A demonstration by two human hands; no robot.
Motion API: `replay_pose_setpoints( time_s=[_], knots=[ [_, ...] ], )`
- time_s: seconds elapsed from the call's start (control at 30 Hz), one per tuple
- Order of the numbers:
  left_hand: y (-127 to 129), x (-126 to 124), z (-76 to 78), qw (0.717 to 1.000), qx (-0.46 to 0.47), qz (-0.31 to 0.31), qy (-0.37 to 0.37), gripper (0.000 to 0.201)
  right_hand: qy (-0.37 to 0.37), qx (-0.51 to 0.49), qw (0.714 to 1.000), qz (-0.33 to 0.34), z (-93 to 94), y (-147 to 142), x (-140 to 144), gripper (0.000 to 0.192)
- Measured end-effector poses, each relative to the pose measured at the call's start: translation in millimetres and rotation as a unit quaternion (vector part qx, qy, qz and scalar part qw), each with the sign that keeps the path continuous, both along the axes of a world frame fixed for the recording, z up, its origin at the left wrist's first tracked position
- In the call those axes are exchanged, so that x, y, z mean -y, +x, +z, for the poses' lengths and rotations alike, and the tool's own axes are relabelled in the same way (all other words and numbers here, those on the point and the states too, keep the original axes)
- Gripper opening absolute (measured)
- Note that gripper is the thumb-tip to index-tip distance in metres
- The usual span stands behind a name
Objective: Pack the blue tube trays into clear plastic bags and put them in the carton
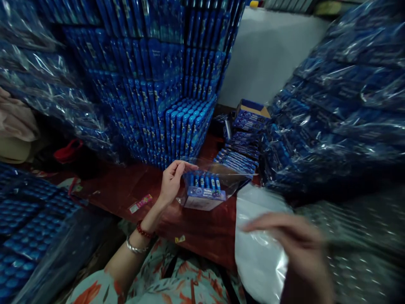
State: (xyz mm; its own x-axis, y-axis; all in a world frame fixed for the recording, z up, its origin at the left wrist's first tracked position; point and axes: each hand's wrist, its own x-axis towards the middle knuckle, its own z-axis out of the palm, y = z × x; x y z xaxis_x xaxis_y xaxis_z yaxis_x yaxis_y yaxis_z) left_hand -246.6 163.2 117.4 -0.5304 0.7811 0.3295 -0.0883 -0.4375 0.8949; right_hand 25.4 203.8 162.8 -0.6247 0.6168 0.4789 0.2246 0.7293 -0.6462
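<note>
Gripping a clear plastic bag of small blue tubes (205, 188) near the table's (202, 232) near edge, the left hand (171, 181) has its fingers closed on the bag's side. The right hand (291, 249), blurred, lies over white plastic sheets (256, 253); grip unclear.

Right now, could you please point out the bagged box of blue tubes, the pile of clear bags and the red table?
Bagged box of blue tubes (205, 192), head view, on its front panel.
Pile of clear bags (257, 249), head view, on the top sheet.
Red table (126, 185), head view, on bare surface.
</note>
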Motion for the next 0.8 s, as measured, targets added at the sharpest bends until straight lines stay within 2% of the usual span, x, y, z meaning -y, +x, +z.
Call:
replay_pose_setpoints(
  time_s=[0.03,0.07,0.13,0.2,0.3,0.4,0.47,0.57,0.63,0.67,0.73,0.8],
  knots=[
    [0.3,-0.3,1.1,1.0,-0.002,-0.003,-0.001,0.03,0.032,0.066,0.996,0.052,-20.9,-20.6,16.9,0.035],
    [0.6,0.2,2.4,1.0,-0.001,-0.008,0.0,0.03,0.101,0.125,0.984,0.072,-41.3,-42.1,28.4,0.048],
    [1.5,3.8,4.3,1.0,-0.004,-0.02,-0.003,0.028,0.194,0.191,0.962,0.021,-76.6,-79.4,35.2,0.063],
    [3.4,11.0,3.7,0.999,-0.03,-0.029,-0.022,0.027,0.238,0.219,0.945,-0.052,-100.4,-103.2,27.3,0.069],
    [9.4,26.0,-6.8,0.988,-0.129,-0.047,-0.064,0.028,0.241,0.23,0.938,-0.098,-112.7,-117.9,9.7,0.068],
    [18.0,39.2,-28.6,0.969,-0.219,-0.074,-0.087,0.031,0.218,0.222,0.946,-0.095,-109.8,-120.6,-0.6,0.062],
    [22.2,44.7,-44.3,0.96,-0.256,-0.084,-0.08,0.033,0.192,0.188,0.961,-0.068,-109.1,-117.0,-2.6,0.06],
    [21.9,48.8,-60.2,0.949,-0.293,-0.103,-0.049,0.033,0.097,0.043,0.994,-0.017,-114.2,-103.1,1.0,0.051],
    [17.7,49.4,-64.4,0.944,-0.306,-0.122,-0.029,0.033,-0.026,-0.112,0.993,-0.04,-116.0,-92.6,6.2,0.04],
    [14.9,49.1,-65.0,0.941,-0.312,-0.13,-0.02,0.033,-0.095,-0.198,0.973,-0.07,-114.4,-88.6,8.2,0.034],
    [9.5,47.7,-64.5,0.932,-0.328,-0.15,-0.012,0.033,-0.242,-0.333,0.903,-0.125,-105.0,-84.5,8.9,0.027],
    [5.7,46.0,-62.4,0.918,-0.355,-0.176,-0.012,0.033,-0.369,-0.371,0.84,-0.142,-90.8,-84.3,4.1,0.033]
  ],
)
